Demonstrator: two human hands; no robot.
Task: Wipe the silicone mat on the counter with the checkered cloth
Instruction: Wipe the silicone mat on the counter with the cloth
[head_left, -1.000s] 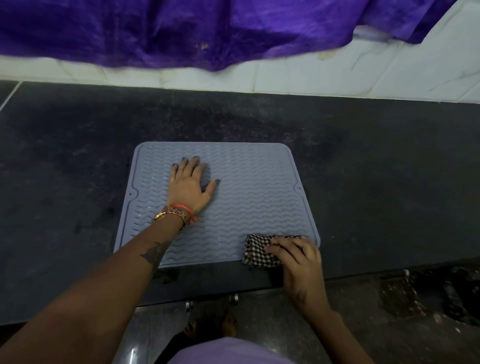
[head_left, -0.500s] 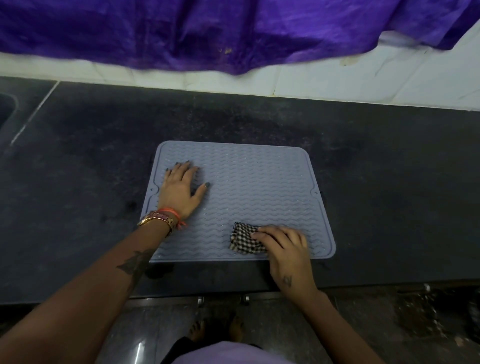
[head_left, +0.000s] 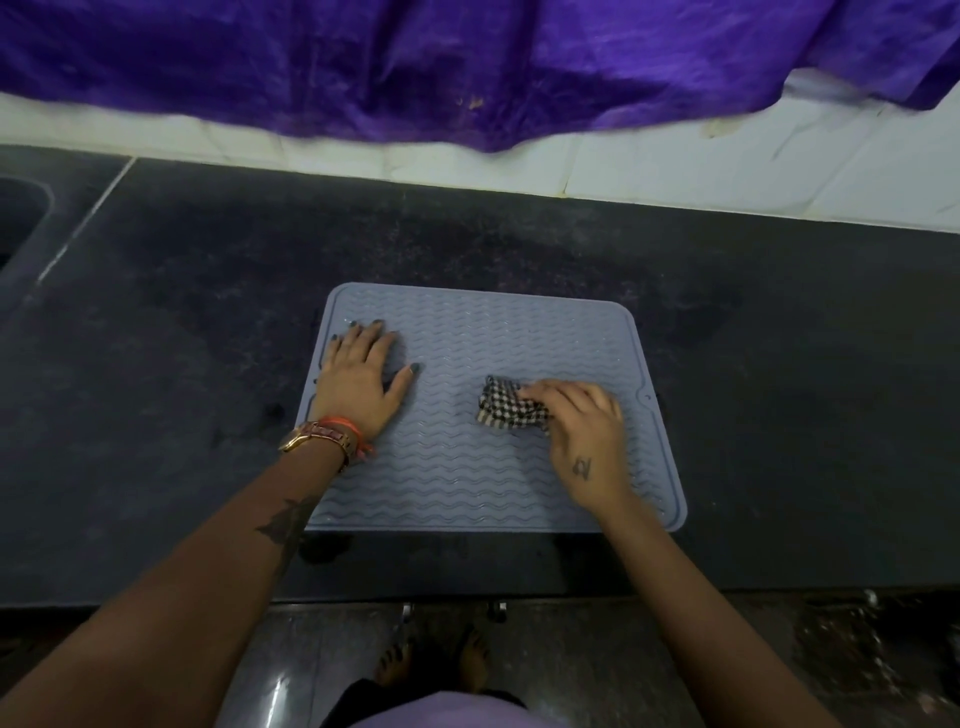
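At about nine o'clock on the silicone mat (head_left: 467, 467), the left hand (head_left: 363, 384) lies flat, fingers straight and slightly spread with the thumb out toward three o'clock, pressing the mat against the dark counter (head_left: 779, 415). It sits close to the mat's left edge and holds nothing.

Moving right, the mat's long axis runs nine to three across the counter, wavy ribs following that line. A wide band of bare ribbed surface lies between the two hands.

At roughly three o'clock from the mat's centre, the checkered cloth (head_left: 506, 408) sits bunched on the mat, its free bulk poking out toward nine o'clock from under the fingers. The right hand (head_left: 587, 436) covers its right end, fingers curled over and gripping the wad, pressing it down; the thumb's place is hidden. This hand is plainly the nearer one to the cloth, and the unwiped stretch appears to lie at nine and twelve o'clock from it, so the next stroke likely goes that way.

Against the frame half a second back, the cloth and right hand have travelled from the near edge, about five o'clock, up toward the middle right of the mat. The left hand stays planted in the same spot on the mat.
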